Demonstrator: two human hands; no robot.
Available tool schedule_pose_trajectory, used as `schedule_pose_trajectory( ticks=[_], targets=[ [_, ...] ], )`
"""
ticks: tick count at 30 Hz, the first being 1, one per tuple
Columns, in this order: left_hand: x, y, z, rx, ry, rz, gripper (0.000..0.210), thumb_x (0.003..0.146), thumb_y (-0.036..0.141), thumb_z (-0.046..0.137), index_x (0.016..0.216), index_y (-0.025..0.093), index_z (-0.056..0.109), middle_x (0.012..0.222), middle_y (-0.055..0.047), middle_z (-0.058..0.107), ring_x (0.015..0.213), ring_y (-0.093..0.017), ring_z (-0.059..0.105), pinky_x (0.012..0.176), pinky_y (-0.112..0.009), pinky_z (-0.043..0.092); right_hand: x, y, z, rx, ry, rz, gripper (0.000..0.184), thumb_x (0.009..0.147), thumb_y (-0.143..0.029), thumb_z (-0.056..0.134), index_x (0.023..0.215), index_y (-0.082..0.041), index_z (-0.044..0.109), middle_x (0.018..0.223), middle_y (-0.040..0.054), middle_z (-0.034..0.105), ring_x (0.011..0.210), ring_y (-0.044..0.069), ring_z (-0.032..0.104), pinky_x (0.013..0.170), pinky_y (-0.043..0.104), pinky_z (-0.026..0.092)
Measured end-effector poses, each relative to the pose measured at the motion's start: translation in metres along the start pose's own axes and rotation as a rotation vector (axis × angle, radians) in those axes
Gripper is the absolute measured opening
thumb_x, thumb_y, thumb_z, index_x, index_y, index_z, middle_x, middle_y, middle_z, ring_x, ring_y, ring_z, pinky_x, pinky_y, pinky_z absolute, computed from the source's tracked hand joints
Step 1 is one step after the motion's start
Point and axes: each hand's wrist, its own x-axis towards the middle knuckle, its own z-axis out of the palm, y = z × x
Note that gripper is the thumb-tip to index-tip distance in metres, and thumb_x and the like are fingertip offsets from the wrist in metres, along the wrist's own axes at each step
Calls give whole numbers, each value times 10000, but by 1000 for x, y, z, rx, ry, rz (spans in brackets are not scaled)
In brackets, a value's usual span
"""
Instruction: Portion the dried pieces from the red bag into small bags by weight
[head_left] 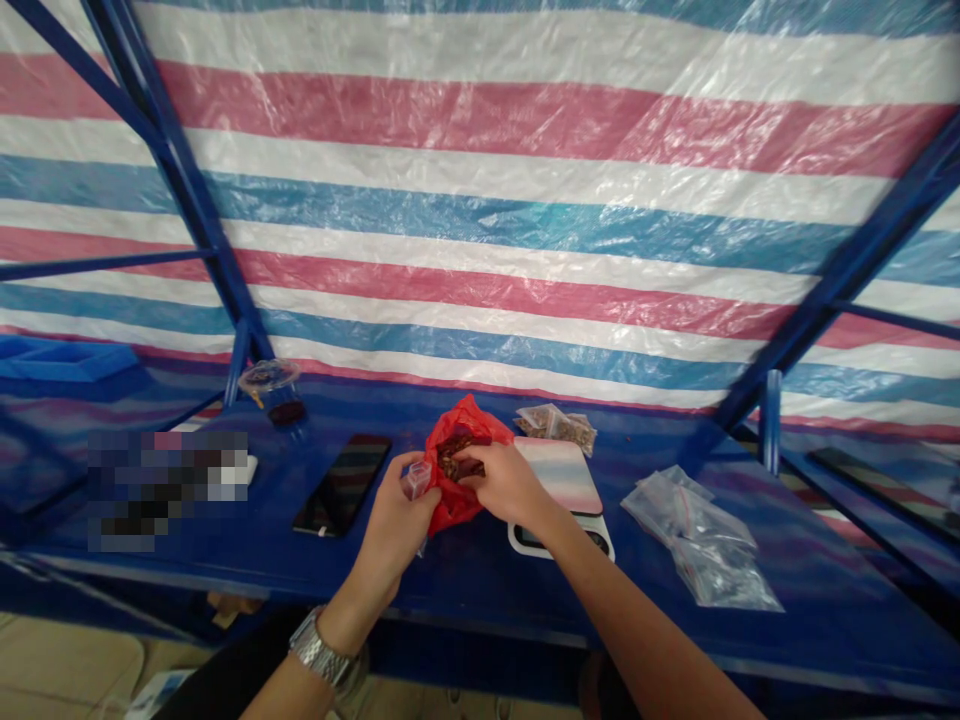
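Observation:
A red plastic bag (456,508) stands open on the blue table, with small brown dried pieces (455,458) inside. At its left side, my left hand (401,505) is closed on a small clear plastic bag (417,480), thumb close to the red bag's edge. My right hand (506,485) reaches into the red bag's mouth from the right, its fingers bent together among the brown pieces; what they grip is hidden. Just right of the red bag is a white kitchen scale (562,475), partly covered by my right wrist. Behind the scale lie small filled clear bags (559,425).
Flat clear zip bags (701,535) lie at the right. To the left are a black phone (345,485) and a lidded plastic cup (277,390) with dark liquid. Blue trays (67,360) sit far left. Blue metal posts (176,180) and a striped sheet stand behind.

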Motion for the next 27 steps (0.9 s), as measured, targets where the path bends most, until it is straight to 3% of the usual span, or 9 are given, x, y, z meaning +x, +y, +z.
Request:
schedule_pose_trajectory(
  ticks=[3, 6, 9, 13, 17, 20, 23, 27],
  targets=[
    [5, 2, -6, -39, -15, 3, 587, 713, 328, 758, 1226, 175, 517, 914, -70, 761, 767, -218, 744, 714, -339, 593, 4, 3, 4, 195, 11, 38, 360, 805, -65, 655, 1118, -199, 769, 1056, 70, 808, 971, 217, 764, 890, 336, 578],
    [10, 5, -13, 72, 89, 118, 617, 733, 417, 775, 1239, 173, 522, 958, -78, 743, 825, -225, 731, 787, -366, 577, 8, 4, 2, 358, 47, 60, 336, 807, -85, 648, 1110, -185, 755, 1080, 73, 798, 983, 216, 760, 920, 364, 585],
    [12, 7, -17, 271, 171, 192, 466, 787, 454, 734, 1130, 176, 584, 941, -64, 719, 836, -228, 700, 823, -376, 547, 10, 1, -6, 414, 93, 32, 322, 809, -122, 655, 1110, -180, 754, 1128, 85, 785, 1031, 233, 745, 986, 416, 567],
    [11, 9, -19, 440, 117, 282, 279, 878, 427, 648, 1049, 208, 622, 954, -46, 708, 864, -228, 664, 832, -367, 507, 7, -11, -16, 407, 117, -18, 328, 806, -143, 680, 1118, -202, 765, 1171, 80, 772, 1109, 248, 712, 1036, 429, 537],
    [11, 9, -19, 597, 110, 402, 149, 905, 355, 632, 979, 226, 636, 928, -43, 696, 884, -245, 624, 822, -365, 476, 2, -26, -17, 406, 45, -85, 326, 836, -135, 677, 1139, -227, 754, 1182, 51, 765, 1117, 231, 695, 1026, 397, 527],
    [11, 7, -18, 692, 107, 476, 91, 910, 244, 605, 992, 225, 637, 962, -60, 694, 922, -263, 606, 834, -376, 467, -2, -34, -15, 317, 30, -137, 351, 848, -95, 672, 1158, -243, 746, 1134, 40, 763, 1041, 214, 695, 968, 379, 534],
    [10, 5, -16, 776, 97, 519, 214, 889, 124, 559, 1070, 213, 631, 1038, -84, 696, 1003, -286, 606, 888, -406, 467, -6, -38, -15, 138, 78, -197, 356, 848, -75, 689, 1150, -253, 750, 1054, 39, 748, 981, 212, 671, 920, 379, 534],
    [8, 3, -11, 808, 66, 523, 350, 846, 53, 547, 1160, 191, 617, 1081, -111, 689, 1060, -312, 611, 912, -438, 483, -11, -43, -17, -81, 145, -292, 383, 860, -37, 668, 1170, -250, 743, 1082, 55, 691, 1039, 221, 630, 986, 409, 515]
  ],
)
